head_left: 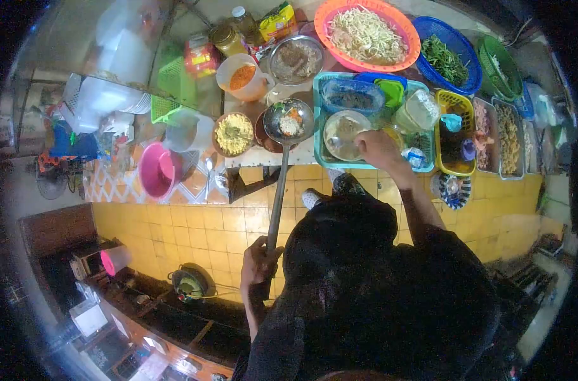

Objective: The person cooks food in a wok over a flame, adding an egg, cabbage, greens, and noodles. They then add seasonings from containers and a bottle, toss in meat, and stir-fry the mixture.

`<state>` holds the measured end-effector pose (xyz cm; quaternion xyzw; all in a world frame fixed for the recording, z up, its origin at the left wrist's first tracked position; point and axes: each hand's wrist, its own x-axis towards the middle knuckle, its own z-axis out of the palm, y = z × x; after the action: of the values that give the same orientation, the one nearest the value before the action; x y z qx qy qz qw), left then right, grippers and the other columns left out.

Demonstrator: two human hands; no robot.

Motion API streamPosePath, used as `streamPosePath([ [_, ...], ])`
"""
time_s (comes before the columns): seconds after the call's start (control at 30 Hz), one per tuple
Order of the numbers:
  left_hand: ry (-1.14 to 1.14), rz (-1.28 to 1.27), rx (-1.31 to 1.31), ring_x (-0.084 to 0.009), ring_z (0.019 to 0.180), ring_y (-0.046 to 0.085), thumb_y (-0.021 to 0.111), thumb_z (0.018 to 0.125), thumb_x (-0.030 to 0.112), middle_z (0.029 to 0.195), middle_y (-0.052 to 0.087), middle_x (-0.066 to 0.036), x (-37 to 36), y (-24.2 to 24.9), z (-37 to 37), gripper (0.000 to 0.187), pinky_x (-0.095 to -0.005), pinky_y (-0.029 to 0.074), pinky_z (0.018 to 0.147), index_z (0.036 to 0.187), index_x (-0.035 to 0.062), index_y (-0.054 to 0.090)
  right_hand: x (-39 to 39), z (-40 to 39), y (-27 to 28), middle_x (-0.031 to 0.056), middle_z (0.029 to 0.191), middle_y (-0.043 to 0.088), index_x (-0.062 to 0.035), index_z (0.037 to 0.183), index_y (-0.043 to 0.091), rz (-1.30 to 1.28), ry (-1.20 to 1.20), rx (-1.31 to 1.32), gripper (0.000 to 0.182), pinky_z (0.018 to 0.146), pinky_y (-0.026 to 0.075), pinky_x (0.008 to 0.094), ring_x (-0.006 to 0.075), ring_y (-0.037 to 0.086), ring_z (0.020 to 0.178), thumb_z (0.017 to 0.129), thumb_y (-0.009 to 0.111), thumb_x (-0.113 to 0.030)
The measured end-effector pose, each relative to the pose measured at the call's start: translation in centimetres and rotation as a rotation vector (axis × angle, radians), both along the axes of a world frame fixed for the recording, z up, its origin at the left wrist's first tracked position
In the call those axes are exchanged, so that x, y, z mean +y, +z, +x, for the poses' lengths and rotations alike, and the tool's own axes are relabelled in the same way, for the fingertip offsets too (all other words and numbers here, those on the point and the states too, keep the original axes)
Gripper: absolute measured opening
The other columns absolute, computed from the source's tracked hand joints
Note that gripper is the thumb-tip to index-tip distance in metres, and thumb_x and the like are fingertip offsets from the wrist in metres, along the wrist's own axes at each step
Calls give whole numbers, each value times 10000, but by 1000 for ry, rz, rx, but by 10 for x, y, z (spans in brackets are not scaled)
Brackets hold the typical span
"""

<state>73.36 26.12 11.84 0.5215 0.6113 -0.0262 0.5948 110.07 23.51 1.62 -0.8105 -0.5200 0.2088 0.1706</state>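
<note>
My left hand [257,261] is wrapped round the long handle of a large metal ladle [280,190]. The ladle's bowl [274,120] is up at the table's edge, carrying a white heap with orange and green bits. Over a round bowl [337,136] of pale contents is my right hand [379,151], its fingers drawn together; whatever is between them is hidden. That bowl stands in a teal tray [319,159], beside a blue container [352,95] of dark stuff and a clear tub [419,109] of white contents. Left of the ladle sits a bowl of yellow crumbly food [233,134].
Behind stand an orange-rimmed basin of bean sprouts [368,38], a blue basket of green leaves [444,60] and a tub of orange powder [243,77]. A yellow basket [441,162] is to the right, a pink bucket [151,181] to the left. Yellow tiles [200,228] cover the floor.
</note>
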Motion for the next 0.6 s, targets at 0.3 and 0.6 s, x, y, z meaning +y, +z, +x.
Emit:
streamPosePath([
  [0.3,-90,58,76,-88,430,428,629,794,117,546,502,-31,-3,3,-2,179,-258,321,384,916,24,536,15,-6,66,183,799,617,-89,841,634,103,27,87,174,642,483,437,335,606,717,779,489,-161],
  [0.6,-172,154,61,-90,416,416,641,776,101,540,499,-38,2,10,15,187,-258,313,383,906,6,546,-11,-21,3,174,997,585,-27,957,597,168,-76,-550,261,760,491,391,307,574,899,717,581,-131],
])
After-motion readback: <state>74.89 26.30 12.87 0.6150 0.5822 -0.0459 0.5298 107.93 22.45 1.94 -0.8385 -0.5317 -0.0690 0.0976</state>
